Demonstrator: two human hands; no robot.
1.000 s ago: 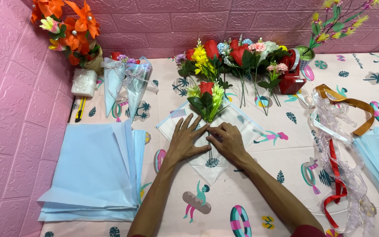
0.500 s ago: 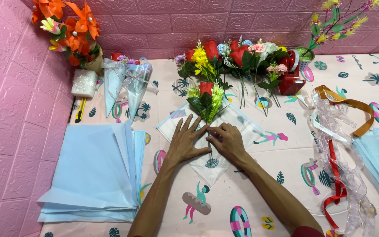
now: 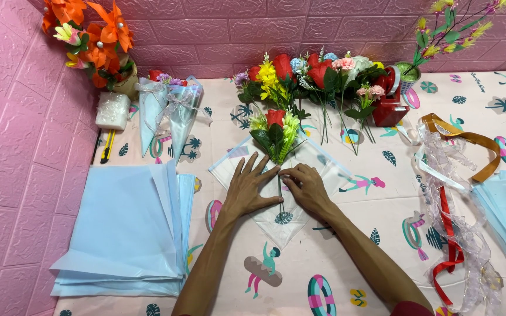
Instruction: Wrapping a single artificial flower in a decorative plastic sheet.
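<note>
- Clear wrapping sheet [image 3: 285,225] lies as a diamond on the bench [image 3: 346,251]; left hand [image 3: 253,188] rests spread flat on it.
- Right hand [image 3: 304,186] pinches the sheet at the stem of the small bouquet [image 3: 276,136].
- Stem runs straight away between both hands, blooms farthest.
- Blue paper stack [image 3: 127,228] left, ribbons [image 3: 455,193] right, pink brick wall [image 3: 253,29] behind.

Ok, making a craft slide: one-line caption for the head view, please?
Left hand and right hand press a small flower bunch onto a clear wrapping sheet.
</note>
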